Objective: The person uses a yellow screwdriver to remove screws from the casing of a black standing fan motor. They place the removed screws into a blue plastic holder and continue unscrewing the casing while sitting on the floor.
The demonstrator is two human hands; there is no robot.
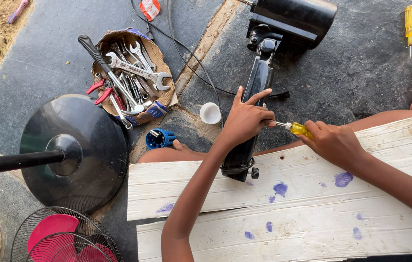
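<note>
My left hand (244, 119) grips the black fan neck column (259, 80), which runs from the black motor housing (293, 19) down to the white wooden board (283, 208). My right hand (334, 143) holds a yellow-handled screwdriver (299, 129) whose metal tip points left into the column, right beside my left fingers. The column's lower end with a small black knob (254, 172) rests at the board's top edge.
A cardboard tray (160, 104) of wrenches and red-handled pliers lies at the upper left. A round black fan base (77, 150) with its pole, a wire grille with red blades (65, 237), a white cap (210, 113), a blue part (159, 139) and a second yellow screwdriver (409, 22) lie around.
</note>
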